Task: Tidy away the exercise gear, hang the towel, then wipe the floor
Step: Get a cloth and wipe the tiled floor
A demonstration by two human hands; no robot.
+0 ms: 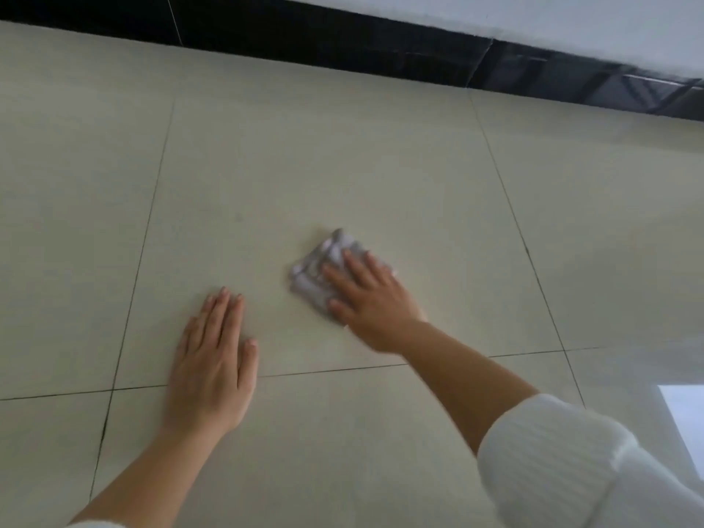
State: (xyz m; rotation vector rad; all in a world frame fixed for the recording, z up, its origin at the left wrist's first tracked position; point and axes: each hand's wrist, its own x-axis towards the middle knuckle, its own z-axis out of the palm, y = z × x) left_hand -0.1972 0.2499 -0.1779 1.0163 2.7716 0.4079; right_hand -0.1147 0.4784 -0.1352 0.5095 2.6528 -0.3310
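A small grey-lilac cloth (318,270) lies crumpled on the beige tiled floor (304,165) near the middle of the view. My right hand (371,304) presses flat on the cloth with straight fingers and covers its near right part. My left hand (213,360) rests flat on the bare tile to the left of the cloth, fingers together and straight, holding nothing. Both forearms are bare, with white sleeves pushed up.
A black skirting strip (343,43) runs along the far edge of the floor under a white wall (533,13). Dark grout lines cross the tiles. A bright reflection (684,417) shows at the right edge.
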